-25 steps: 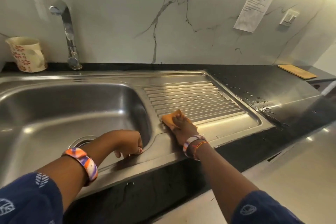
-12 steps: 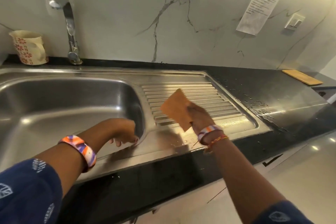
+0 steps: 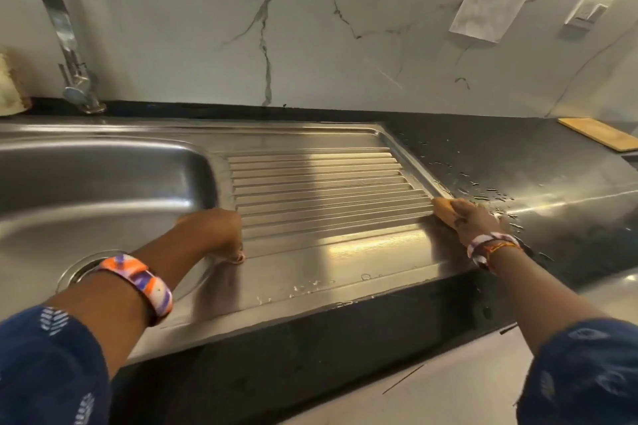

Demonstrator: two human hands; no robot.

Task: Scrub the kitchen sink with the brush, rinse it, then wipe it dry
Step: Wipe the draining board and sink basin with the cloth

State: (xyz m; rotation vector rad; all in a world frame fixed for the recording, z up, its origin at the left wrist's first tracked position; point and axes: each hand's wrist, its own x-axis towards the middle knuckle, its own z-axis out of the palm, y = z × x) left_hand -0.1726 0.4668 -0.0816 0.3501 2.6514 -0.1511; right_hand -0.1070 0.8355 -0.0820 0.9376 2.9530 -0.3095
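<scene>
The right hand presses an orange cloth under its fingers at the drainboard's right edge; the left hand's curled fingers rest empty on the sink rim.

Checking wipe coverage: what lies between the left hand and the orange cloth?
In the head view, only the ribbed drainboard lies between the left hand and the orange cloth; water droplets sit nearer the front edge.
</scene>
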